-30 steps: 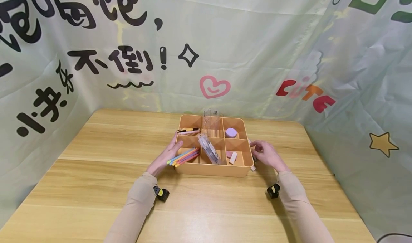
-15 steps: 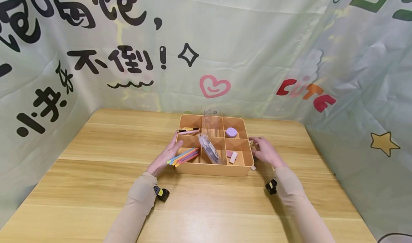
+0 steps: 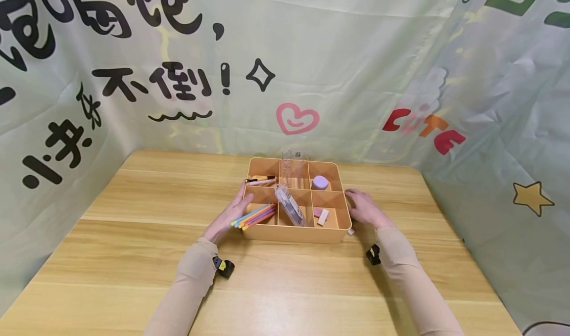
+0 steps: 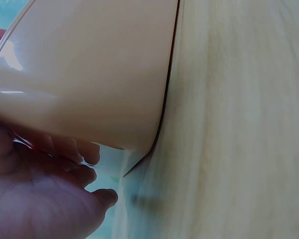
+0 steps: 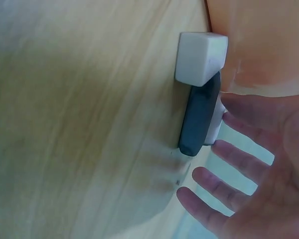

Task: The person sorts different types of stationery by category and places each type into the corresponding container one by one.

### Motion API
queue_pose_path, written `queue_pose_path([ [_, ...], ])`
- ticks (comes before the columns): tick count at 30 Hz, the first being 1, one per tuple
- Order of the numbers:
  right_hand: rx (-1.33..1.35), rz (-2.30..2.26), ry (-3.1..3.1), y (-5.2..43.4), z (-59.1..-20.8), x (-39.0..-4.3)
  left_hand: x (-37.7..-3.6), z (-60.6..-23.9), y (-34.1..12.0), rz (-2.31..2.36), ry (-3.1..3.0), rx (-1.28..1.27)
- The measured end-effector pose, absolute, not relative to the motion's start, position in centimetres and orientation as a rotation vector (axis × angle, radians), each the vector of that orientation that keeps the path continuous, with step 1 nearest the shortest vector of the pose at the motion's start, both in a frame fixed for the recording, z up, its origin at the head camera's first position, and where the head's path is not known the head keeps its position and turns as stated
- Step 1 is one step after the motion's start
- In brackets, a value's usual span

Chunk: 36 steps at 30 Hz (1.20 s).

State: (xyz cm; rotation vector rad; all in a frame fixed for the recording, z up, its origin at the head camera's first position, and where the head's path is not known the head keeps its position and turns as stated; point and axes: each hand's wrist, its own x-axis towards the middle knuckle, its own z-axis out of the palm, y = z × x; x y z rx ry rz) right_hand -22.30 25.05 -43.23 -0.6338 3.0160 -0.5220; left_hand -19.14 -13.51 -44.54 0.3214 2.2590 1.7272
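A tan divided organizer box [image 3: 289,235] stands on the table between my hands. My left hand [image 3: 229,215] rests against its left side, thumb by the rim; the box wall [image 4: 89,74] fills much of the left wrist view. Beside the right wall is my right hand [image 3: 367,208], its fingers spread and relaxed in the right wrist view. Close to its thumb, on the table, lie a white block [image 5: 194,59], a dark oblong block [image 5: 200,117] and a paler piece [image 5: 216,124] partly hidden behind it. The right hand appears to hold nothing.
Inside the box are several coloured pens [image 3: 255,216], slim pens [image 3: 260,180], a clear plastic case [image 3: 290,207], a transparent upright holder [image 3: 292,170], a purple round container [image 3: 319,182], and a white block [image 3: 323,217] on a pink one [image 3: 316,211]. A printed cloth [image 3: 356,78] hangs behind.
My right hand has shifted slightly left toward the box's right wall, and its fingers have loosened from a more bent pose. The left hand and box stay in place.
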Motion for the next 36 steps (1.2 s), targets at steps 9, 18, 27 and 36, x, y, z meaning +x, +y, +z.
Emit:
queue_pose_path([
  [9,-0.643,-0.589,3.036,24.8,-43.5,-22.6,-19.2,-44.5,-13.5,1.716,2.271,0.326],
  [18,-0.617,-0.472,3.145,25.1,-43.7,-23.0,-19.2,-44.4,-13.5,1.722,2.269,0.329],
  [27,-0.534,-0.564,3.223,25.1,-44.0,-22.2,-19.1,-44.5,-13.5,1.723,2.273,0.336],
  [36,-0.367,-0.852,3.258,25.0,-43.6,-20.6,-19.2,-44.5,-13.4,1.715,2.291,0.327],
])
